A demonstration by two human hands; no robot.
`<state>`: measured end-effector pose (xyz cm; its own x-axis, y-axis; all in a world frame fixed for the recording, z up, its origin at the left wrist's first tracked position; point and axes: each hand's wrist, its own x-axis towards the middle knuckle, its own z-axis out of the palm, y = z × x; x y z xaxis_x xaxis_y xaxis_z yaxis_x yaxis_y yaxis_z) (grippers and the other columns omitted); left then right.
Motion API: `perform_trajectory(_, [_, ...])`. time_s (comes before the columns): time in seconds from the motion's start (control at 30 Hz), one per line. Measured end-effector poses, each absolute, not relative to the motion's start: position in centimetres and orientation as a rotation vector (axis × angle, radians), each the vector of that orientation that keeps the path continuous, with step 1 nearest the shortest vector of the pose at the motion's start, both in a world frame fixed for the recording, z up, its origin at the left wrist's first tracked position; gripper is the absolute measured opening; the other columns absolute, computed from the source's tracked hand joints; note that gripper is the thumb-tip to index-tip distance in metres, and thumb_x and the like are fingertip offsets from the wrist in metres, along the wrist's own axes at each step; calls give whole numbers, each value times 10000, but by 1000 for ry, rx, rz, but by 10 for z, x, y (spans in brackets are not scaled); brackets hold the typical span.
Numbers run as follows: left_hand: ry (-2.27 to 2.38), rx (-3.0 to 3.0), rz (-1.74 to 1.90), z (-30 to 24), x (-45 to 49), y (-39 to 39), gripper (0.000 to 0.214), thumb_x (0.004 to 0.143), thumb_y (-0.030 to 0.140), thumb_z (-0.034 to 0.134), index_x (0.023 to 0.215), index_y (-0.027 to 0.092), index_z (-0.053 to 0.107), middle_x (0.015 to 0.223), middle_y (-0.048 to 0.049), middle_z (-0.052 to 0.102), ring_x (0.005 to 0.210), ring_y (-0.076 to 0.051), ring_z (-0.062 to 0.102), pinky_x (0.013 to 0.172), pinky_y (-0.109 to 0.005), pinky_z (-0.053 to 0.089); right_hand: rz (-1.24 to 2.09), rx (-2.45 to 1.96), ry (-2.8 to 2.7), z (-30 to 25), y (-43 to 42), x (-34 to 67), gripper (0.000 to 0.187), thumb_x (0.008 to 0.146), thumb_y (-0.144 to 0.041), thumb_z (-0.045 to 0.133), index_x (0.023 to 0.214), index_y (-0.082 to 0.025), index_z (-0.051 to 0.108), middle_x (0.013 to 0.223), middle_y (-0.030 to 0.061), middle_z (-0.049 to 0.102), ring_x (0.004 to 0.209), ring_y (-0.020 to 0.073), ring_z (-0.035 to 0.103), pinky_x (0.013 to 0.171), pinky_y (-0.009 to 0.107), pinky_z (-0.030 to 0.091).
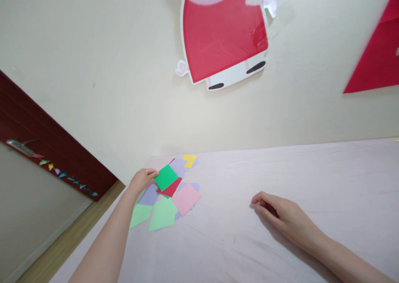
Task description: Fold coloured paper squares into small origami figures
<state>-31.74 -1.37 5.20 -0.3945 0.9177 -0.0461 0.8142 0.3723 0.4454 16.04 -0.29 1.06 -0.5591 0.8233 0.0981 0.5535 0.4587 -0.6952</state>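
My left hand (142,179) reaches to a loose pile of coloured paper squares on the pale pink cloth (249,241). Its fingers pinch the corner of a dark green square (166,177), lifted a little above the pile. A red square (171,188) lies just under it. Around them lie a pink square (186,198), light green squares (163,215), lilac squares (149,195) and a yellow one (189,160). My right hand (280,216) rests on the cloth to the right, fingers curled loosely with nothing seen in them.
The cloth-covered surface meets a cream wall (124,87) at the back. A cartoon figure in a red dress (224,38) and a red shape (377,62) are stuck on the wall. At the left is a dark red door (46,150) with a handle (18,146) and wooden floor (68,241).
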Motion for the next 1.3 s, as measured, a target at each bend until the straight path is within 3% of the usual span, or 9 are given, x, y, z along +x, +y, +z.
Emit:
perform_trajectory(0.13, [2426, 1542, 402, 51, -320, -9, 257, 926, 357, 545, 997, 143, 667, 1022, -52, 678, 984, -237, 628, 854, -379, 507, 861, -1154, -2284, 11, -3, 161, 203, 914, -323, 418, 905, -237, 602, 746, 12, 688, 661, 183, 621, 638, 287, 434])
perform_trajectory(0.27, [2465, 1497, 245, 46, -319, -2, 337, 921, 353, 591, 1193, 155, 573, 1194, -85, 597, 1006, -226, 618, 844, -427, 538, 863, -1164, -2286, 12, -4, 161, 202, 910, -323, 421, 899, -240, 605, 738, 8, 687, 648, 181, 615, 618, 281, 428])
perform_trajectory(0.67, [2486, 1465, 6, 33, -324, 12, 338, 923, 347, 588, 1202, 157, 569, 1200, -87, 594, 1013, -229, 616, 847, -428, 537, 869, -1172, -2274, 12, -2, 160, 210, 891, -315, 427, 889, -237, 622, 745, 11, 691, 659, 180, 621, 615, 273, 440])
perform_trajectory(0.97, [2615, 1538, 77, 32, -306, 55, 349, 931, 357, 574, 1221, 165, 555, 1226, -91, 582, 1041, -226, 604, 877, -445, 521, 888, -1175, -2269, 12, -2, 159, 202, 899, -300, 429, 891, -235, 620, 758, 11, 693, 673, 179, 620, 629, 274, 432])
perform_trajectory(1.03, [2644, 1519, 54, 29, -298, 67, 388, 902, 410, 599, 1191, 152, 576, 1220, -113, 586, 1077, -259, 589, 901, -474, 497, 889, -1173, -2275, 13, -3, 159, 201, 900, -293, 428, 896, -234, 620, 769, 14, 696, 683, 180, 620, 639, 276, 432])
perform_trajectory(1.2, [2703, 1504, 42, 26, -279, 73, 633, 713, 603, 675, 1113, 114, 632, 1225, -271, 556, 1204, -484, 467, 902, -574, 427, 897, -1184, -2276, 14, -2, 160, 201, 900, -280, 430, 907, -234, 626, 770, 8, 689, 677, 173, 610, 633, 268, 423])
perform_trajectory(1.3, [2666, 1590, 87, 27, -268, 67, 610, 759, 559, 649, 1188, 129, 595, 1263, -243, 543, 1231, -444, 463, 933, -526, 429, 909, -1191, -2273, 14, -2, 160, 200, 898, -281, 432, 908, -235, 627, 760, 4, 682, 677, 172, 607, 634, 267, 418])
